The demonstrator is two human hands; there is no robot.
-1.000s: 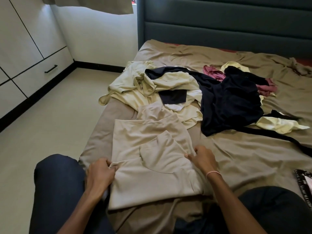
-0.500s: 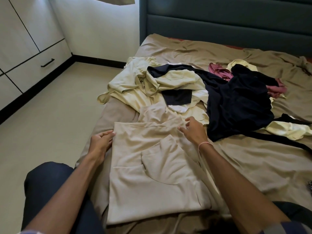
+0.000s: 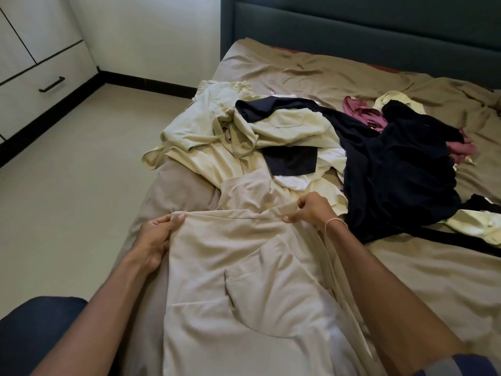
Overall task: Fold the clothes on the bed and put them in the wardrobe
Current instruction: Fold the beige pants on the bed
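at beige garment (image 3: 244, 267) corners now, fingers (image 3: 309, 204)

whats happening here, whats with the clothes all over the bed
A person is folding a beige garment on the bed: the left hand grips its far left corner and the right hand pinches its far right edge. Beyond it, pale yellow, dark and pink clothes lie in an unfolded heap. The wardrobe at the left is closed.

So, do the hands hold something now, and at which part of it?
Both hold the beige garment at its far edge: the left hand grips the left corner, the right hand pinches the right end.
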